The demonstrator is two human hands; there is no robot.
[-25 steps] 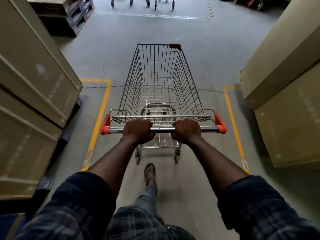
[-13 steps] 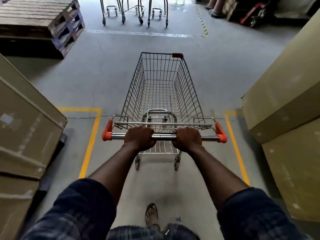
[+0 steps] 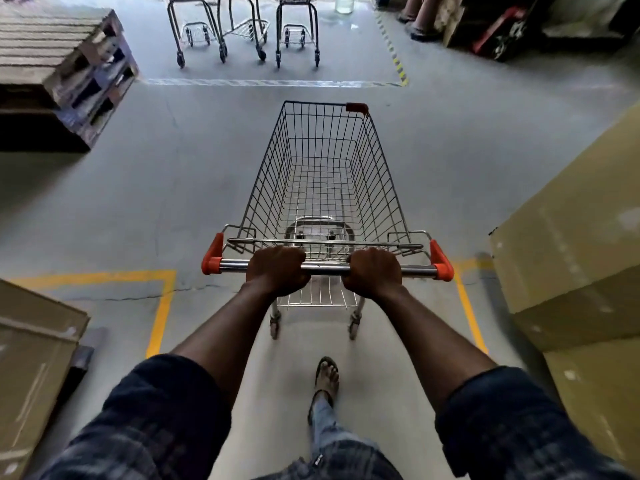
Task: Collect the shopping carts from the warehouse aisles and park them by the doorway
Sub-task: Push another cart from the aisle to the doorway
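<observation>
Since the earlier frames the shopping cart [image 3: 325,168] has been rolled over the yellow floor line [image 3: 162,306], and the parked carts [image 3: 247,29] at the upper centre of the frame are seen nearer. Its handle bar [image 3: 329,269] is clasped from above by the left grip [image 3: 277,270] and the right grip [image 3: 374,271], both clenched round it near the middle, with the empty basket stretched ahead at frame centre. Transport is judged to be the step in hand; a straight push across the open floor is called for next, then alignment beside the parked row.
</observation>
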